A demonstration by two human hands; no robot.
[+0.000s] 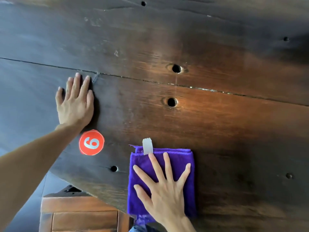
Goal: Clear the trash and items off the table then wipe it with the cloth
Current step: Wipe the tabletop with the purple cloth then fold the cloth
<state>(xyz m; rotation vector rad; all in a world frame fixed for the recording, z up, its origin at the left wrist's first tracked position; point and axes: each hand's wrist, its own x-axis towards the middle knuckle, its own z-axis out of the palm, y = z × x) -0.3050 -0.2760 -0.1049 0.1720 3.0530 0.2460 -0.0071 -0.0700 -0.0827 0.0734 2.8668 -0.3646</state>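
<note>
A folded purple cloth (182, 166) with a white tag lies on the dark wooden table (217, 131) near its front edge. My right hand (165, 186) presses flat on the cloth, fingers spread wide. My left hand (75, 104) rests flat on the bare wood to the left, fingers extended and holding nothing.
A round orange sticker (91, 142) with the number 6 is on the table between my two hands. Several dark holes dot the planks and a long crack (150, 82) runs across them. A wooden chair or stool (80, 213) stands below the table's front edge.
</note>
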